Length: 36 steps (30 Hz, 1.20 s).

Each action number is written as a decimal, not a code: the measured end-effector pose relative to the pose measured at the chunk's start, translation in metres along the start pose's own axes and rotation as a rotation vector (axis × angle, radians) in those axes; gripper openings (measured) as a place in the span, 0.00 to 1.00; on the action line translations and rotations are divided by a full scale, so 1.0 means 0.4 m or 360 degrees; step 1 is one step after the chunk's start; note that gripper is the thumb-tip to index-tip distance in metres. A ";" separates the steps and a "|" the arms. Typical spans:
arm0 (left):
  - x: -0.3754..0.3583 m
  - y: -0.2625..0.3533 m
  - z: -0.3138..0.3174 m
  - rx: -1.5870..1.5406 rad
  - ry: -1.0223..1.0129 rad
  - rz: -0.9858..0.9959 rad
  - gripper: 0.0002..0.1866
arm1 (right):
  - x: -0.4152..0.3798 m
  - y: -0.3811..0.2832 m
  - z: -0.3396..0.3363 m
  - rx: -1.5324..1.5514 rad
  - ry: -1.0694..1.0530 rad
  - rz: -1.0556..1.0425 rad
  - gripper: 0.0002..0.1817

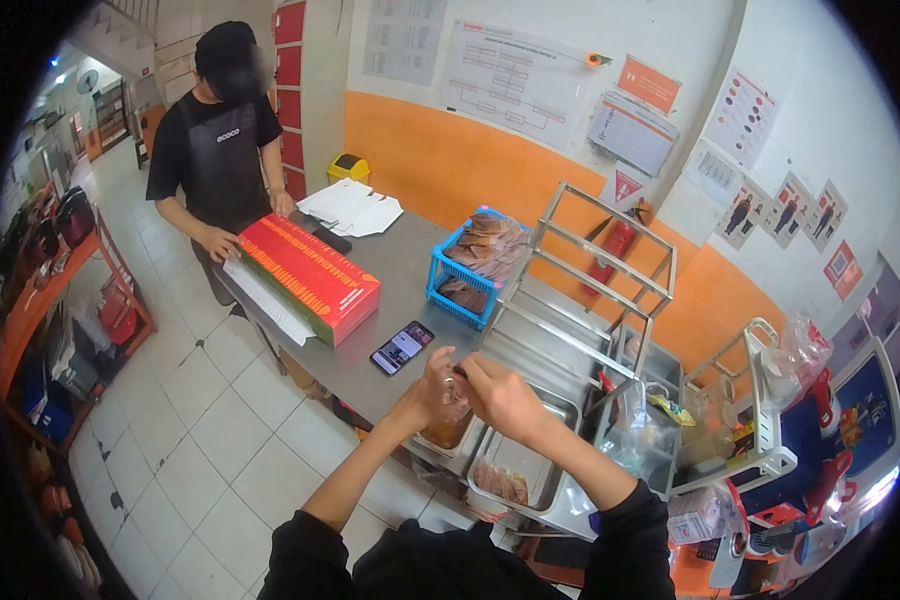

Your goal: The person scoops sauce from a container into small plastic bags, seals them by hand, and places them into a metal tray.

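My left hand [430,391] and my right hand [505,398] meet above a metal pan of brown sauce [442,432]. Between them is a small clear plastic bag [455,399], pinched by the fingers of both hands; its contents are hard to make out. Right of the pan, a steel tray [552,440] holds several small filled packets [500,482] at its near end. Beyond my hands, a blue basket [460,275] is heaped with flat brown packets [492,246]. A phone [402,348] with a lit screen lies left of the basket.
Across the steel table [370,400], a co-worker [220,150] in black touches a long red box [310,275]. White cardboard sheets [350,207] lie behind it. A metal rack [610,280] stands at the right, with plastic bags [630,430] nearby. Orange shelving [70,270] lines the left.
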<state>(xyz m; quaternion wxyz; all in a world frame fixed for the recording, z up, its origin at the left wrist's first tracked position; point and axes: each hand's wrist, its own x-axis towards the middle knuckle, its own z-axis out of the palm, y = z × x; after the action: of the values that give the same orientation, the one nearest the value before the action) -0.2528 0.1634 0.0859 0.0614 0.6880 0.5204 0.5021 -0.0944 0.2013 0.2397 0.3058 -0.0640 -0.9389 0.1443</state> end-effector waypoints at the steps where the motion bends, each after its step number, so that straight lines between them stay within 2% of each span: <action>1: -0.003 -0.004 0.002 -0.0053 0.0011 0.0012 0.52 | 0.002 0.000 -0.004 0.0006 0.0015 -0.0016 0.08; 5: -0.021 -0.027 0.007 -0.0177 -0.0081 -0.0128 0.51 | 0.002 -0.015 -0.015 0.0046 0.0039 -0.0009 0.08; 8: -0.018 -0.042 0.020 0.0032 0.0053 0.0073 0.52 | 0.000 -0.022 -0.015 0.0025 0.0023 0.0007 0.08; 11: -0.017 -0.041 0.019 0.0096 0.0055 0.0079 0.52 | -0.001 -0.023 -0.011 0.0030 0.0028 -0.0015 0.08; 14: -0.016 -0.023 0.012 -0.0112 0.0034 -0.0027 0.52 | -0.001 -0.022 -0.011 0.0049 0.0029 -0.0047 0.08; 20: -0.016 -0.016 0.006 -0.0178 0.0022 -0.0056 0.51 | -0.006 -0.020 -0.016 0.0048 0.0148 -0.0010 0.07; 23: -0.014 -0.002 -0.006 -0.0206 -0.0059 -0.0190 0.51 | -0.016 0.014 -0.024 -0.0010 0.0342 0.0219 0.04; 26: -0.019 0.009 -0.017 -0.0109 -0.0041 -0.0179 0.48 | -0.037 0.048 -0.052 0.0339 0.0595 0.0756 0.09; 29: -0.038 0.007 -0.032 -0.0119 0.0025 -0.0192 0.43 | -0.127 0.157 -0.039 0.0721 0.1193 0.1013 0.15; 31: -0.057 0.001 -0.045 -0.0131 0.0117 -0.0182 0.41 | -0.202 0.192 0.017 0.0759 0.1349 0.1084 0.17; 33: -0.064 0.007 -0.046 -0.0154 0.0230 -0.0197 0.39 | -0.276 0.204 0.108 0.0853 0.1041 0.1304 0.18; 34: -0.065 0.023 -0.046 -0.0173 0.0299 -0.0219 0.39 | -0.320 0.241 0.171 0.0927 0.0706 0.1491 0.18; 36: -0.059 0.059 -0.045 -0.0177 0.0403 -0.0220 0.38 | -0.342 0.259 0.254 0.1104 0.0422 0.1266 0.16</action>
<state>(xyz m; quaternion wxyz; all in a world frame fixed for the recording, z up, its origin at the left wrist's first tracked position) -0.2498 0.1264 0.0942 0.0676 0.5773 0.5415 0.6074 -0.0412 0.2478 0.0530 0.3466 -0.3272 -0.6931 0.5407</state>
